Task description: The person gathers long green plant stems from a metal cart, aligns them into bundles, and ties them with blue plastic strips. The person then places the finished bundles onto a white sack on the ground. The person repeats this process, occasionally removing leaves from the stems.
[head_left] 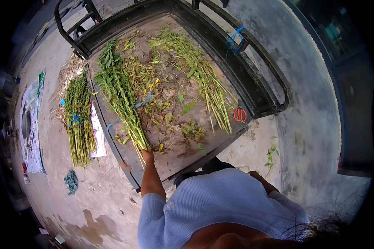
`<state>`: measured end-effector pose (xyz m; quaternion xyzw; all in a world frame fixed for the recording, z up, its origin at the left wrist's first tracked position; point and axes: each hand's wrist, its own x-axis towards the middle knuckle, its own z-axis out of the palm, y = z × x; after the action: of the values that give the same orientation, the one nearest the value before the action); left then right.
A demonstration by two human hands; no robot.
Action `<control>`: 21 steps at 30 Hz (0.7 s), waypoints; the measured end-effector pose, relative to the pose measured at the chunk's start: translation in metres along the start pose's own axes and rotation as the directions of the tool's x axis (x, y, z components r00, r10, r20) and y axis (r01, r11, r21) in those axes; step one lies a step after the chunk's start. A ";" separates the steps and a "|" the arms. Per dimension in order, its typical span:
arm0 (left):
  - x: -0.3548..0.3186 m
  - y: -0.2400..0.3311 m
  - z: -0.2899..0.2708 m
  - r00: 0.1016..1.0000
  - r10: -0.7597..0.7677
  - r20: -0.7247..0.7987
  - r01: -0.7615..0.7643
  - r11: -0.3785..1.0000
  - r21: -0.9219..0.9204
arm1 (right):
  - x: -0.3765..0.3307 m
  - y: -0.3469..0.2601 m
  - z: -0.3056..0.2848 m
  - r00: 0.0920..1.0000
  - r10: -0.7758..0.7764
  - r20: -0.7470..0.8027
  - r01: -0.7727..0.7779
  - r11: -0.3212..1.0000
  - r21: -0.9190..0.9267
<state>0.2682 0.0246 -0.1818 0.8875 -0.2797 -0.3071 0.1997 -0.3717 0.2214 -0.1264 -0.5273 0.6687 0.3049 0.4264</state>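
My left hand [147, 155] is closed around the cut ends of a bundle of green leafy stalks [122, 95]. The bundle lies along the left side of a metal cart bed [183, 153], its leafy tops pointing away from me. A blue strip [143, 101] shows beside the bundle's middle. At my right side, away from the stalks, my right hand [254, 174] is only partly visible and dark, its fingers not discernible. A looser pile of green stalks [195, 66] lies on the right half of the bed. Red-handled scissors [239, 115] rest near its cut ends.
Loose yellowing leaves [153, 87] litter the bed's middle. Dark metal rails [253, 62] border the bed, with blue ties [235, 40] on the right one. Left of the cart, a tied stalk bundle [79, 124] and a dark cloth [71, 183] lie on the ground.
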 end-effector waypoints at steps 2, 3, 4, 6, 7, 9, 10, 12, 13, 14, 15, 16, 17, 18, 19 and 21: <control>-0.012 0.016 -0.007 0.997 0.077 -0.028 -0.074 0.992 0.100 | 0.011 -0.054 -0.050 0.936 0.001 -0.352 0.067 0.981 0.182; -0.013 0.012 -0.007 0.997 0.060 -0.055 -0.053 0.990 0.129 | 0.029 -0.077 -0.080 0.918 0.004 -0.397 0.129 0.943 0.308; -0.023 0.019 -0.010 0.991 0.112 -0.066 -0.101 0.982 0.159 | 0.050 -0.089 -0.099 0.855 -0.048 -0.517 0.243 0.917 0.316; -0.056 0.029 -0.019 0.973 0.202 -0.114 -0.173 0.960 0.220 | 0.074 -0.134 -0.160 0.796 -0.274 -0.540 0.324 0.946 -0.002; -0.074 0.026 -0.018 0.959 0.203 -0.199 -0.156 0.961 0.230 | 0.097 -0.151 -0.180 0.846 -0.187 -0.500 0.295 0.944 0.146; -0.105 0.010 -0.019 0.944 0.240 -0.228 -0.174 0.946 0.273 | 0.100 -0.202 -0.220 0.635 -0.208 -0.744 0.494 0.849 0.185; -0.125 0.015 -0.022 0.975 0.179 -0.128 -0.156 0.972 0.174 | 0.120 -0.218 -0.229 0.528 -0.203 -0.825 0.524 0.842 0.129; -0.165 0.013 -0.022 0.981 0.178 -0.082 -0.165 0.976 0.142 | 0.141 -0.260 -0.241 0.551 -0.118 -0.826 0.416 0.897 0.149; -0.179 -0.011 -0.021 0.962 0.268 -0.056 -0.247 0.937 0.247 | 0.127 -0.287 -0.254 0.670 -0.043 -0.741 0.274 0.942 0.194; -0.189 -0.019 -0.019 0.988 0.152 0.028 -0.154 0.980 0.129 | 0.121 -0.301 -0.261 0.759 0.071 -0.647 0.103 0.968 0.227; -0.201 -0.011 -0.023 0.989 0.130 0.076 -0.143 0.972 0.188 | 0.127 -0.308 -0.258 0.785 0.244 -0.570 -0.093 0.955 0.281; -0.204 -0.023 -0.026 0.970 0.212 0.119 -0.234 0.947 0.221 | 0.133 -0.311 -0.256 0.780 0.299 -0.549 -0.126 0.935 0.331; -0.213 -0.027 -0.031 0.958 0.252 0.135 -0.275 0.941 0.195 | 0.146 -0.307 -0.253 0.772 0.348 -0.532 -0.157 0.915 0.371; -0.216 -0.030 -0.038 0.944 0.293 0.152 -0.317 0.933 0.171 | 0.158 -0.303 -0.250 0.763 0.398 -0.510 -0.189 0.891 0.412; -0.218 -0.023 -0.044 0.976 0.146 0.161 -0.161 0.984 0.082 | 0.178 -0.294 -0.245 0.820 0.293 -0.491 -0.073 0.905 0.418; -0.226 -0.004 -0.053 0.963 -0.130 0.236 0.157 0.983 -0.098 | 0.212 -0.273 -0.241 0.884 0.087 -0.458 0.144 0.883 0.446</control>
<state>0.1564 0.1775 -0.0467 0.8510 -0.2175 -0.4365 0.1947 -0.1855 -0.1500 -0.1956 -0.4765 0.7965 -0.0074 0.3723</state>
